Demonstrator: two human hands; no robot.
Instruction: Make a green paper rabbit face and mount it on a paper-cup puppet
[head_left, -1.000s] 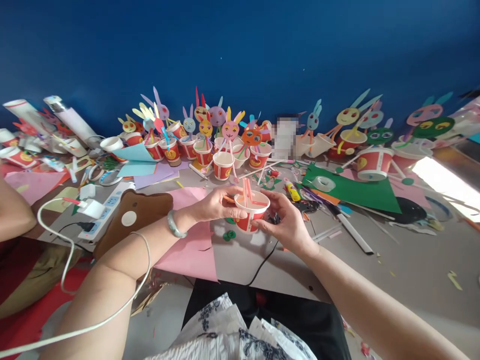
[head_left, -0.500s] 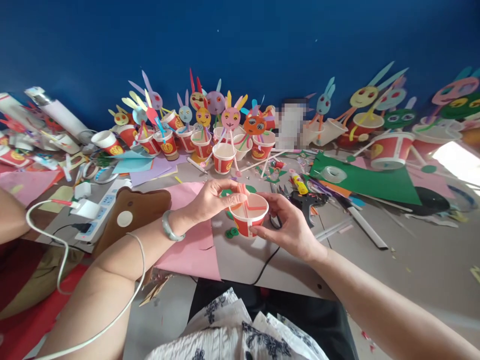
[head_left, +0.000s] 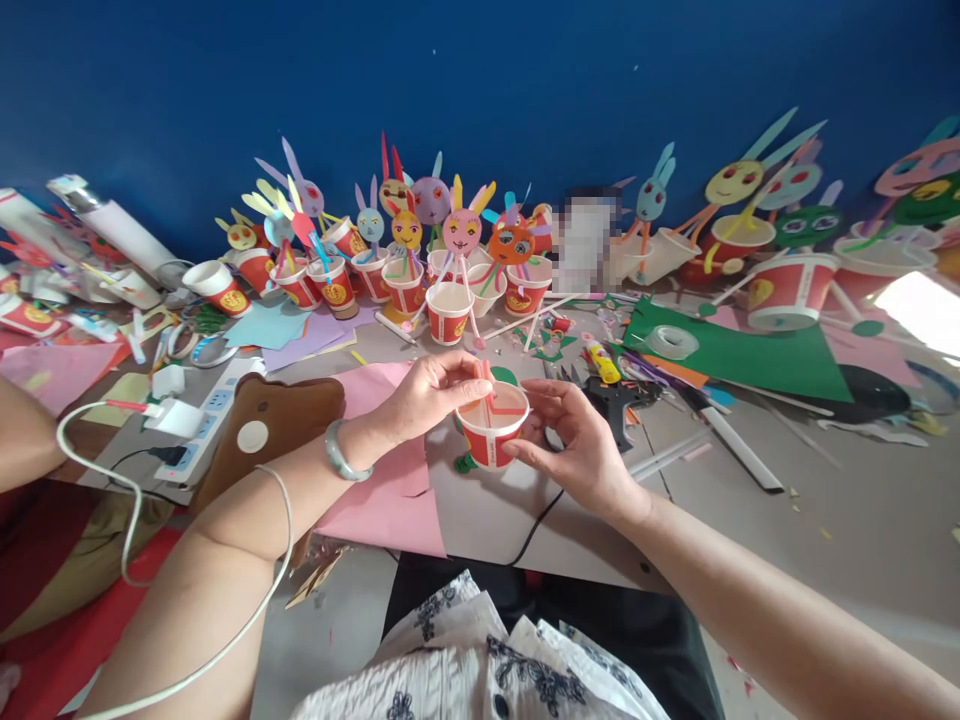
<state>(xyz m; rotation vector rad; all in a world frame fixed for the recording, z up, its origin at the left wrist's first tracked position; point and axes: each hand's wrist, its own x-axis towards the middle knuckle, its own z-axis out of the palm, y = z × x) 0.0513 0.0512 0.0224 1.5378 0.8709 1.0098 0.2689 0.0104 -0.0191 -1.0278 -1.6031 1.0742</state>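
A red and white paper cup [head_left: 491,445] is between my hands, just above or on the table. My left hand [head_left: 439,392] pinches a folded orange-pink paper strip [head_left: 485,378] at the cup's rim, and part of the strip lies inside the cup. Around the cup's right side curves my right hand [head_left: 574,445], its thumb on the front wall and its other fingers at the rim and partly hidden. Green paper pieces [head_left: 504,376] lie behind the cup, and another shows at its lower left. Pink paper [head_left: 382,490] lies under my left wrist.
Several paper-cup figures [head_left: 461,232] line the blue wall. A glue gun [head_left: 611,405], yellow glue stick [head_left: 602,362], green paper [head_left: 735,350] and tape roll [head_left: 671,342] lie right. Left are a power strip [head_left: 217,405], brown case [head_left: 274,425], cable [head_left: 127,490] and another person's arm [head_left: 26,430].
The cup has shifted slightly left. My right hand's fingers have spread a little and sit looser around it. My left hand still pinches the strip.
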